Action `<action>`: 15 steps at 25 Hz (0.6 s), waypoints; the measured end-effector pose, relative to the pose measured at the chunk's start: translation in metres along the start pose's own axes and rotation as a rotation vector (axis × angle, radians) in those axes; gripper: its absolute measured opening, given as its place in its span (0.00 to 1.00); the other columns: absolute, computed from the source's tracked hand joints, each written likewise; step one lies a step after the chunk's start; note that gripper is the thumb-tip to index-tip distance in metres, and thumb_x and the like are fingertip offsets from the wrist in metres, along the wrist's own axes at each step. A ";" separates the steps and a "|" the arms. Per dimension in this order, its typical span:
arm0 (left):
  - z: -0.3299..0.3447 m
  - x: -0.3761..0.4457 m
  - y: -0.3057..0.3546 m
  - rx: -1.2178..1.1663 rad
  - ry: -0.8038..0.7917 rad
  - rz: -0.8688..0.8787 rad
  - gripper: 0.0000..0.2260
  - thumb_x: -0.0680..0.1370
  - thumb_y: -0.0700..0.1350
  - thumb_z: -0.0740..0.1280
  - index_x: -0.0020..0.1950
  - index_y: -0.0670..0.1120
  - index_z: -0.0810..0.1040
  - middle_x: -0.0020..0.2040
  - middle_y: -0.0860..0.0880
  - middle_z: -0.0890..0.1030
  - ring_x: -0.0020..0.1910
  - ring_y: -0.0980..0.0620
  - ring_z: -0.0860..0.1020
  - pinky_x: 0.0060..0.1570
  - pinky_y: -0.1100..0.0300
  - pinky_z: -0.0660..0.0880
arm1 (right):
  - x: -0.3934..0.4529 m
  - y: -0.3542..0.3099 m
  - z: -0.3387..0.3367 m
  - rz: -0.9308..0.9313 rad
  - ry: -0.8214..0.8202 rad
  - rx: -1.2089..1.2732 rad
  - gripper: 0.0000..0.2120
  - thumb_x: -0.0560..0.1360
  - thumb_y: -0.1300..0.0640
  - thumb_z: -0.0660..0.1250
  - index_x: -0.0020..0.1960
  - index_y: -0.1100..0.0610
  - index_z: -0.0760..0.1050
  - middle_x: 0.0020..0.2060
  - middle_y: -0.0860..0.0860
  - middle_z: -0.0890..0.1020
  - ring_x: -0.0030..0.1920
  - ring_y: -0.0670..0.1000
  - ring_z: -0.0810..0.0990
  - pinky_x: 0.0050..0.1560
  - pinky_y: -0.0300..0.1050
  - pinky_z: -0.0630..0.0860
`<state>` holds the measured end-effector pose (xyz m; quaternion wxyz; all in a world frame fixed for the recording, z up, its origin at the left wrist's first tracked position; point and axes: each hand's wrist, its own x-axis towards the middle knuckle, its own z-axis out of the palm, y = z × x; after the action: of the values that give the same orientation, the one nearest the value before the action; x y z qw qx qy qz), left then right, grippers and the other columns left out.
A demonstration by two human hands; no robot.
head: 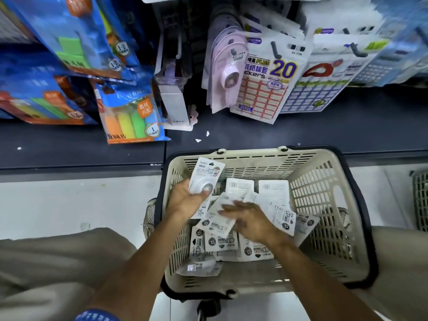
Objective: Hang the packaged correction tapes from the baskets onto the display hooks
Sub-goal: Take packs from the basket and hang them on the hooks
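Note:
A cream basket (324, 181) with a dark rim stands on the floor below the shelf, holding several white packaged correction tapes (254, 250). My left hand (185, 200) holds one packaged tape (207, 177) upright above the basket's left side. My right hand (247, 218) reaches into the pile, its fingers on another white pack (217, 224); the grip is blurred. Pink correction tapes (228, 72) hang from a display hook above.
Sticker label packs (268, 82) hang right of the pink tapes. Blue packs of coloured blocks (132, 112) lean on the dark shelf (69, 144) at left. A second basket (420, 198) stands at the far right. A white box (176, 107) sits on the shelf.

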<state>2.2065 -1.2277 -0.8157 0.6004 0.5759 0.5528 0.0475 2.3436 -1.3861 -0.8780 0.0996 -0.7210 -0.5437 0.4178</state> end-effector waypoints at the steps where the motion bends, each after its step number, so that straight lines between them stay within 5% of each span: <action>1: 0.002 0.001 0.001 -0.001 0.037 -0.007 0.11 0.75 0.41 0.77 0.48 0.55 0.78 0.48 0.56 0.84 0.45 0.56 0.83 0.38 0.68 0.75 | 0.000 0.001 -0.016 0.061 0.062 0.300 0.18 0.80 0.55 0.69 0.69 0.45 0.77 0.70 0.40 0.74 0.72 0.44 0.67 0.75 0.52 0.64; 4: 0.007 -0.003 0.005 -0.013 0.042 -0.045 0.08 0.76 0.44 0.77 0.49 0.54 0.79 0.52 0.52 0.86 0.47 0.56 0.83 0.37 0.67 0.74 | -0.014 0.003 -0.061 0.190 0.303 0.977 0.10 0.81 0.55 0.67 0.57 0.58 0.84 0.52 0.51 0.87 0.52 0.50 0.85 0.55 0.46 0.80; 6: 0.008 -0.008 0.012 -0.189 -0.173 -0.122 0.11 0.78 0.56 0.71 0.57 0.54 0.81 0.58 0.53 0.85 0.60 0.51 0.82 0.50 0.60 0.77 | -0.020 -0.008 -0.065 0.239 0.341 1.223 0.10 0.81 0.55 0.66 0.57 0.58 0.83 0.45 0.53 0.88 0.42 0.50 0.87 0.39 0.42 0.81; 8: 0.013 -0.014 0.012 -0.257 -0.424 -0.183 0.21 0.76 0.66 0.67 0.64 0.58 0.78 0.61 0.55 0.84 0.63 0.51 0.80 0.64 0.52 0.74 | -0.015 -0.025 -0.054 0.265 0.352 1.231 0.10 0.81 0.54 0.66 0.56 0.58 0.83 0.43 0.53 0.88 0.40 0.51 0.86 0.34 0.43 0.81; 11: 0.019 -0.013 0.001 -0.086 -0.308 -0.068 0.20 0.67 0.52 0.80 0.54 0.59 0.77 0.50 0.57 0.85 0.50 0.55 0.81 0.44 0.62 0.75 | -0.002 -0.033 -0.033 0.234 0.484 0.930 0.05 0.81 0.57 0.67 0.50 0.58 0.80 0.38 0.43 0.83 0.40 0.50 0.81 0.39 0.44 0.78; 12: 0.019 -0.012 -0.001 -0.063 -0.219 -0.073 0.20 0.67 0.47 0.81 0.52 0.59 0.76 0.48 0.60 0.83 0.48 0.58 0.79 0.40 0.64 0.72 | -0.004 -0.023 -0.031 0.261 0.463 0.745 0.03 0.79 0.60 0.68 0.53 0.55 0.77 0.43 0.42 0.81 0.46 0.50 0.80 0.45 0.45 0.77; 13: 0.016 -0.009 -0.005 -0.049 -0.162 -0.085 0.20 0.69 0.45 0.81 0.50 0.59 0.74 0.47 0.63 0.80 0.47 0.60 0.78 0.40 0.65 0.69 | -0.010 -0.008 -0.027 0.296 0.327 0.494 0.16 0.76 0.63 0.68 0.61 0.50 0.74 0.55 0.41 0.79 0.58 0.52 0.78 0.57 0.48 0.76; 15: 0.010 -0.005 -0.009 -0.037 -0.114 -0.120 0.20 0.71 0.44 0.80 0.52 0.60 0.74 0.49 0.63 0.79 0.52 0.57 0.78 0.48 0.62 0.72 | -0.031 0.023 -0.011 0.394 -0.050 -0.075 0.41 0.73 0.65 0.69 0.79 0.45 0.55 0.78 0.42 0.58 0.79 0.57 0.56 0.78 0.58 0.54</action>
<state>2.2061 -1.2405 -0.8222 0.6433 0.5323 0.5502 -0.0111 2.3658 -1.4184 -0.8695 -0.0247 -0.8060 -0.4097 0.4264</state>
